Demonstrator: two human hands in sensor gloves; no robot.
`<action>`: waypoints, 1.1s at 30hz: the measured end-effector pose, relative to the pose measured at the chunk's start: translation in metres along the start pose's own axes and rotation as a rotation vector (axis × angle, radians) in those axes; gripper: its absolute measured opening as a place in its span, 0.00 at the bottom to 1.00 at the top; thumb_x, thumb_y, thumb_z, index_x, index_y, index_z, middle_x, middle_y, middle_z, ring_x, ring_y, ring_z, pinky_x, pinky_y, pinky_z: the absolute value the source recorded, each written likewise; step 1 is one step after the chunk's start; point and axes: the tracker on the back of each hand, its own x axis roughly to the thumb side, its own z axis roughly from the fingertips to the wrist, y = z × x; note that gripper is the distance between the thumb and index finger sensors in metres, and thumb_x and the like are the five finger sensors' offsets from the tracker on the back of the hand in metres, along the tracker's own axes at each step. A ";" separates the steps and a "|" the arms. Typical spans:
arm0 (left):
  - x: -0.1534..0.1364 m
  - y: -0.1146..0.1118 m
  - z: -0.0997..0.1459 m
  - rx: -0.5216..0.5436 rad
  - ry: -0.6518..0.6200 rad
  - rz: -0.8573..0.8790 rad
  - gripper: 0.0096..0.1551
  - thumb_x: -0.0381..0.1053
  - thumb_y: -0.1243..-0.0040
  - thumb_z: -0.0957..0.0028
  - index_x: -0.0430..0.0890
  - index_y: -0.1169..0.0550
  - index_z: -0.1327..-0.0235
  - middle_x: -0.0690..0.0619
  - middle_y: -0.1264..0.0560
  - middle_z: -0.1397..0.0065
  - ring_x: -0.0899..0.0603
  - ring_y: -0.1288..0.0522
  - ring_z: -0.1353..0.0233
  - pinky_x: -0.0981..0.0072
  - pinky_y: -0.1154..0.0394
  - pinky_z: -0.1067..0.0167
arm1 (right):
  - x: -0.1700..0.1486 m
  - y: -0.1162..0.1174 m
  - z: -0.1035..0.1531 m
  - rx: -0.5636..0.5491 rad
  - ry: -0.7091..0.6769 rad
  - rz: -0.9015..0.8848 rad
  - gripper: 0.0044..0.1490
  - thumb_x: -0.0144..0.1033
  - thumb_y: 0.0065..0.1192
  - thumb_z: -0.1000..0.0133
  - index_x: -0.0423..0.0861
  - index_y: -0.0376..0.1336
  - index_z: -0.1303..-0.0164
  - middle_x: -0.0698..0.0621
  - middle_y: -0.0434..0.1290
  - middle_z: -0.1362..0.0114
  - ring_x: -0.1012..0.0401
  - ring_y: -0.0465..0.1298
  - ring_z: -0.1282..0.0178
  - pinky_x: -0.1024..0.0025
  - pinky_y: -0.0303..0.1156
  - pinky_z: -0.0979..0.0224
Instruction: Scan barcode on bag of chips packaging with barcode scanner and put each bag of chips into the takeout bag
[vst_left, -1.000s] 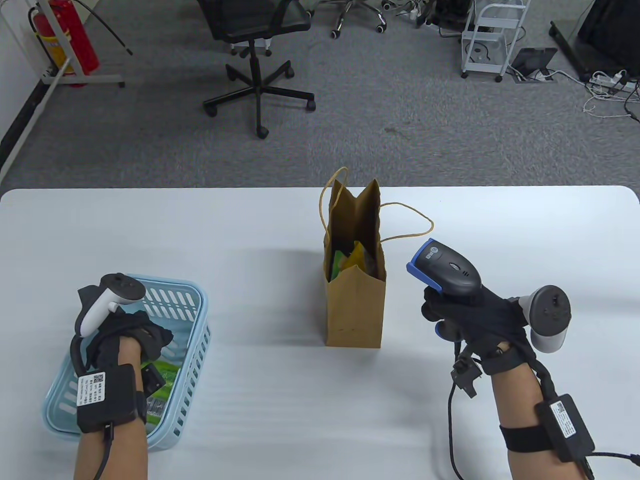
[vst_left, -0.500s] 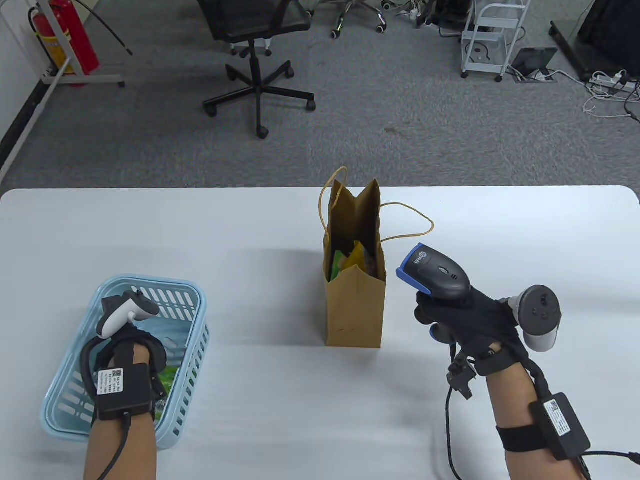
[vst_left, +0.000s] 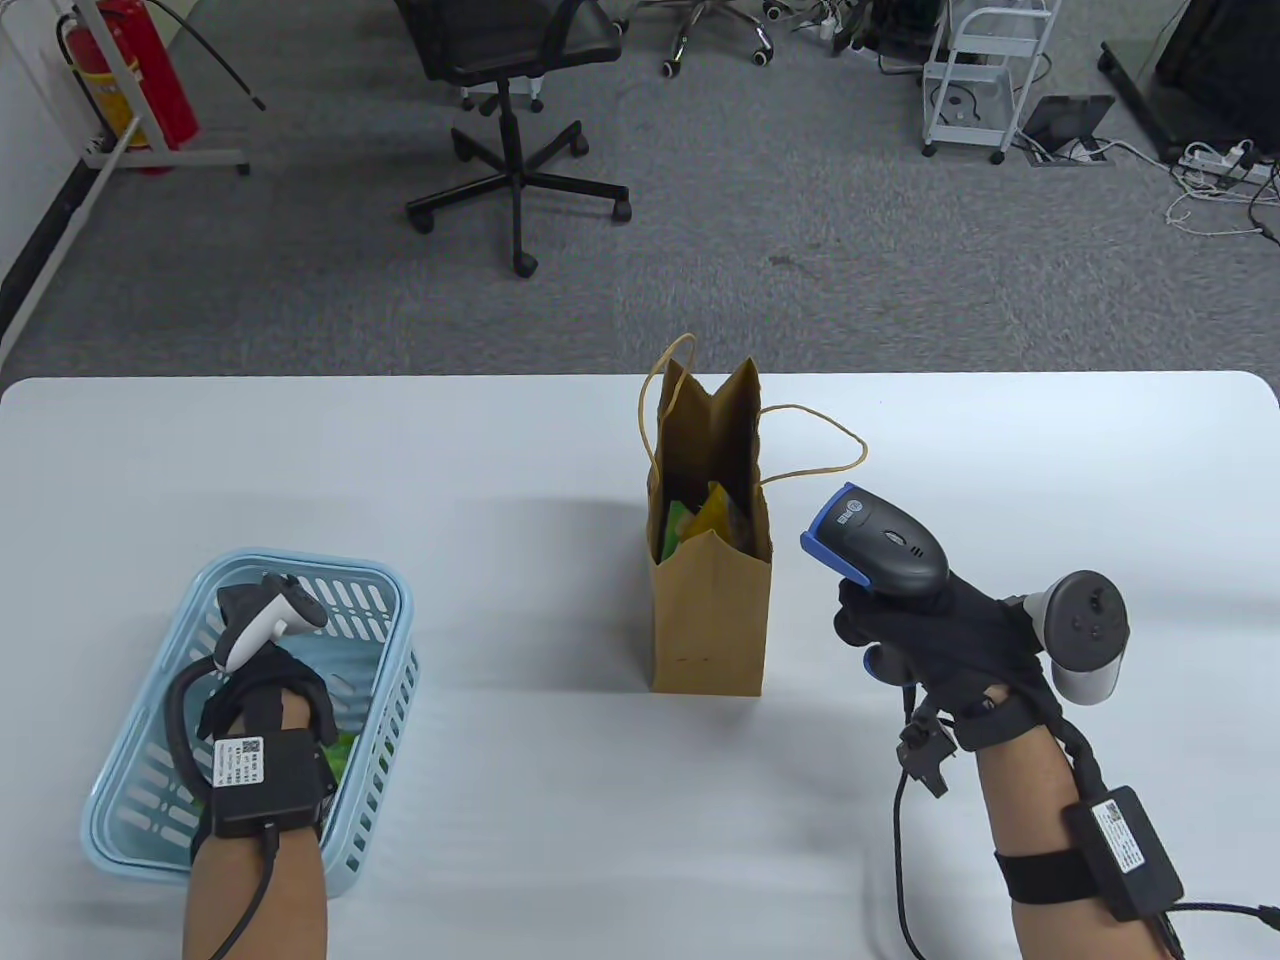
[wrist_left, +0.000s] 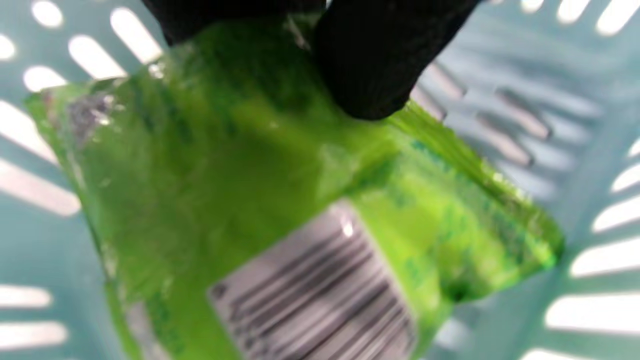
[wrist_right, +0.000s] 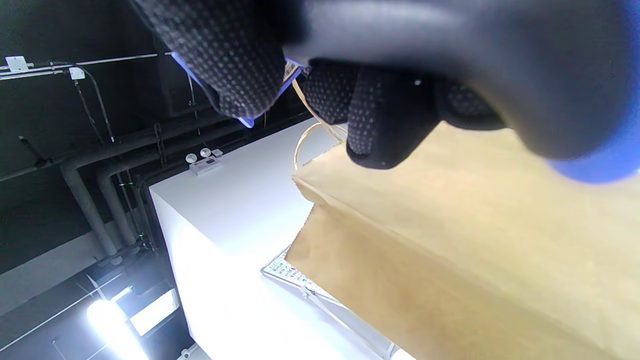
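Note:
My left hand (vst_left: 268, 705) is down inside the light blue basket (vst_left: 375, 590) at the table's front left. In the left wrist view its fingertips (wrist_left: 370, 65) pinch the top of a green bag of chips (wrist_left: 240, 180), barcode side toward the camera, above the basket floor. A corner of that green bag (vst_left: 340, 752) shows beside my wrist. My right hand (vst_left: 925, 640) grips the grey and blue barcode scanner (vst_left: 880, 540) by its handle, to the right of the brown paper takeout bag (vst_left: 710, 610). The takeout bag stands upright and open with green and yellow chip bags (vst_left: 700, 520) inside.
The takeout bag's paper wall (wrist_right: 475, 240) fills much of the right wrist view, close to my fingers (wrist_right: 385, 110). Its twine handles (vst_left: 815, 440) hang outward. An office chair (vst_left: 510, 100), a fire extinguisher (vst_left: 150, 80) and a white cart (vst_left: 985, 70) stand beyond the table.
My left hand has gone deeper into the basket and toward the front, and now pinches the green bag. My right hand with the scanner has shifted slightly left and lower.

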 end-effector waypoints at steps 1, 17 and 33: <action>-0.001 0.006 0.005 0.039 -0.007 0.012 0.59 0.41 0.32 0.46 0.44 0.61 0.19 0.36 0.48 0.17 0.41 0.22 0.36 0.51 0.21 0.36 | 0.000 0.000 0.000 0.000 0.000 0.001 0.38 0.43 0.69 0.37 0.31 0.62 0.26 0.40 0.78 0.38 0.50 0.87 0.51 0.47 0.81 0.46; -0.051 0.076 0.129 0.568 -0.185 0.430 0.38 0.40 0.34 0.47 0.44 0.34 0.21 0.46 0.27 0.34 0.42 0.19 0.47 0.51 0.19 0.47 | 0.013 0.005 0.001 0.009 -0.051 0.023 0.38 0.42 0.69 0.37 0.31 0.62 0.27 0.40 0.77 0.38 0.50 0.87 0.51 0.47 0.81 0.46; -0.035 0.074 0.223 0.854 -0.853 1.012 0.20 0.46 0.32 0.45 0.46 0.20 0.40 0.48 0.22 0.46 0.48 0.13 0.59 0.61 0.12 0.61 | 0.049 0.028 0.007 0.011 -0.162 0.146 0.39 0.42 0.69 0.38 0.30 0.61 0.26 0.39 0.77 0.37 0.49 0.87 0.50 0.47 0.80 0.45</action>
